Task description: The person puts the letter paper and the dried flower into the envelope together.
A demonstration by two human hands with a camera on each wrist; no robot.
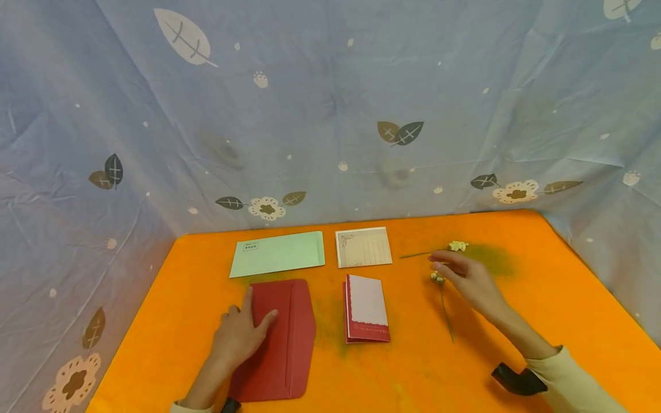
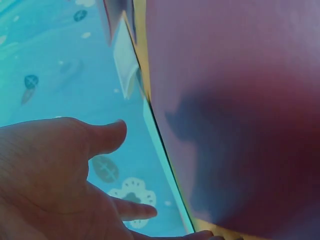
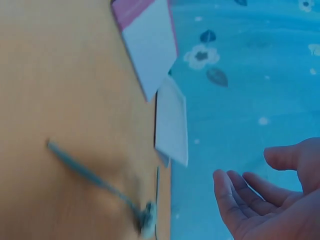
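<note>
My left hand [image 1: 238,337] hovers over the left edge of a red envelope [image 1: 273,355], index finger and thumb spread. In the left wrist view, that hand [image 2: 65,175] holds nothing and the envelope [image 2: 235,60] fills the right side. My right hand [image 1: 477,289] is above two small flowers, thumb and fingertips apart. One cream flower [image 1: 438,278] lies with its stem toward me; the other, a yellowish flower [image 1: 457,246], lies farther back, its stem partly hidden by the fingers. Nothing is between the right hand's [image 3: 270,200] fingers in the right wrist view.
A pale green envelope [image 1: 279,255] lies behind the red one. Right of it is a cream lined card [image 1: 364,248], with a folded red-and-white card [image 1: 368,310] nearer me. An orange cloth [image 1: 413,378] covers the table; patterned blue-grey fabric [image 1: 310,115] surrounds three sides.
</note>
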